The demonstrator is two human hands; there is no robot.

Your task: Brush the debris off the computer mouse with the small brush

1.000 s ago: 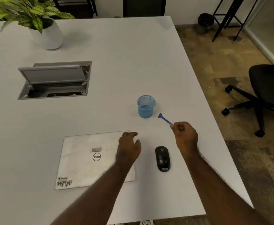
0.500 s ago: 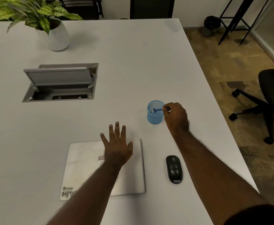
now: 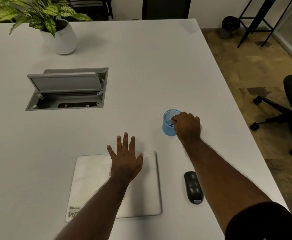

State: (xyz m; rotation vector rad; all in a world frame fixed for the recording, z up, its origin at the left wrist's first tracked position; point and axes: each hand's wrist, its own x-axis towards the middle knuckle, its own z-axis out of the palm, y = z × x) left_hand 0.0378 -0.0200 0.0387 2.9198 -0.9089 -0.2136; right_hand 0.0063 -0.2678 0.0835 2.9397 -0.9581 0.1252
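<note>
A second ago the right hand (image 3: 187,126) held the small blue brush (image 3: 171,125) in the open, just to the right of the blue mesh cup (image 3: 167,124); half a second ago the brush was going in over the rim. Now that hand sits at the cup's right rim at centre right of the frame, fingers curled, and only a sliver of blue shows inside at the fingertips. Whether the fingers still pinch the brush or have let it go, I cannot tell. The left hand (image 3: 126,161) has gone from curled to flat, fingers spread and holding nothing, over the upper part of the closed laptop (image 3: 96,181). The computer mouse (image 3: 193,187) lies untouched on the counter (image 3: 141,70) at lower right, near the right forearm. Judging by this, the brushing looks finished and the tool is being put away.
</note>
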